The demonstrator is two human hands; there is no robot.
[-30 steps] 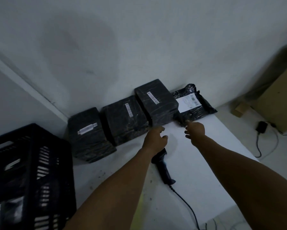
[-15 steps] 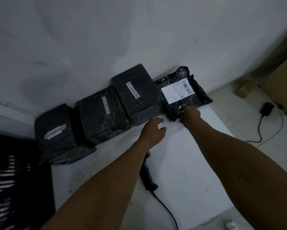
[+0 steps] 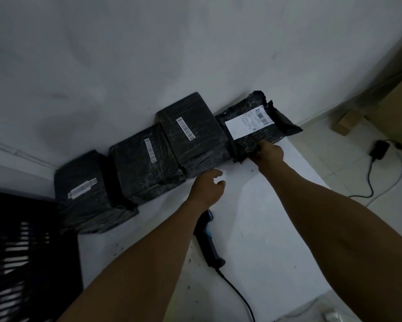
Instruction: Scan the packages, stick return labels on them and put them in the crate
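Grasping the rightmost black bag parcel (image 3: 260, 126) at its near edge: right hand (image 3: 268, 153). Left hand (image 3: 207, 188) relaxed, holding nothing, above scanner (image 3: 208, 238).

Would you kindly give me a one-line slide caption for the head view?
Right hand grips the rightmost black package on the table; left hand hovers open above the scanner.

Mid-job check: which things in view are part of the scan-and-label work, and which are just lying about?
Job:
- bagged parcel, held at its near edge by the right hand
- three wrapped boxes
- scanner on the table, under the left hand, which holds nothing
- crate

Lying about:
- adapter on the floor
- cardboard box
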